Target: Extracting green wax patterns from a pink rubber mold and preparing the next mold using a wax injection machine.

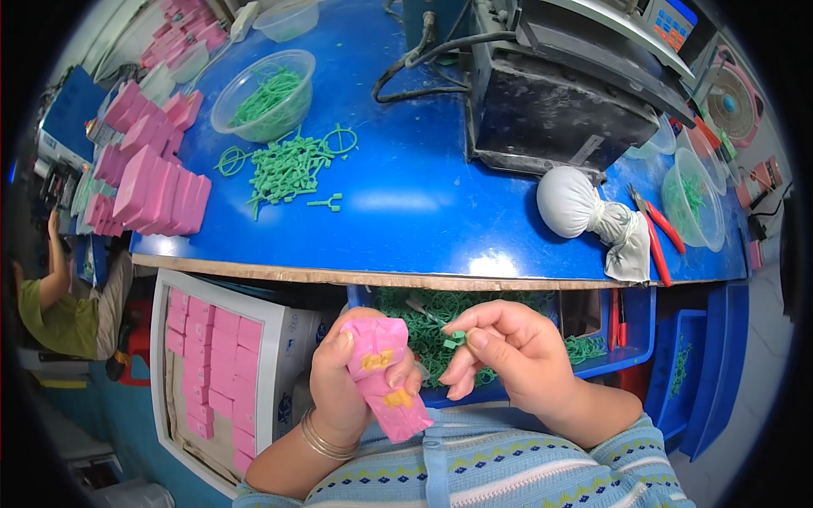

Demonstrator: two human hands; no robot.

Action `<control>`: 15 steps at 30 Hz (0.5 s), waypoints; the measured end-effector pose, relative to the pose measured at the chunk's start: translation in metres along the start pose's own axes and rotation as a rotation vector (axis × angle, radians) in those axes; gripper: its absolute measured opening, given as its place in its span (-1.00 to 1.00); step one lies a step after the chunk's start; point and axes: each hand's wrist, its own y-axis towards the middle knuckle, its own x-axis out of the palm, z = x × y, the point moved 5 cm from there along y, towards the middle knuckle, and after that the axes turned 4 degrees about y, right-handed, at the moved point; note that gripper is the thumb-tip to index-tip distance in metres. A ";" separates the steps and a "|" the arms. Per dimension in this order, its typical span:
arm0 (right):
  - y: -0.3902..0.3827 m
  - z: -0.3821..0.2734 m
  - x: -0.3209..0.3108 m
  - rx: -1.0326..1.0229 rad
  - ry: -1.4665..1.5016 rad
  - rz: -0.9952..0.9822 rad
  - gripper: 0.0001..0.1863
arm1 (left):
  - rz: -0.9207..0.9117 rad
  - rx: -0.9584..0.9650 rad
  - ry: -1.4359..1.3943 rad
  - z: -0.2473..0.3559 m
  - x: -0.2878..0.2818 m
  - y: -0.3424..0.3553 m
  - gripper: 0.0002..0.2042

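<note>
My left hand [337, 381] grips a pink rubber mould [378, 340] that is folded open, with yellow patches on its two inner faces. Beside it, my right hand [529, 364] pinches a small green wax piece [455, 340] between thumb and forefinger, a short gap away from the mould. Both hands are over a blue tray [605, 364] of tangled green wax pieces [428, 317], at the front of the blue table. A heap of similar green pieces [288, 168] lies on the table, and one forked green piece [325, 202] sits apart from it.
Stacked pink moulds [161, 190] stand on the table's left. A clear bowl [222, 108] of green pieces is behind the heap. Right lie a white cloth pouch [566, 203] and red-handled cutters [662, 229], near a black machine [559, 118]. A white box [275, 339] holds pink blocks. Another person [59, 313] is far left.
</note>
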 end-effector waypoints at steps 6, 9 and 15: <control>-0.005 -0.027 0.005 -0.234 -1.057 0.068 -0.56 | -0.051 -0.059 -0.169 0.003 0.006 -0.001 -0.73; -0.016 -0.053 0.004 -0.582 -1.362 0.200 -0.63 | 0.083 -0.066 -0.064 0.003 0.003 0.000 -0.72; -0.036 -0.112 -0.021 -0.868 -1.964 0.849 -0.56 | -0.018 -0.051 -0.127 0.002 0.004 0.000 -0.77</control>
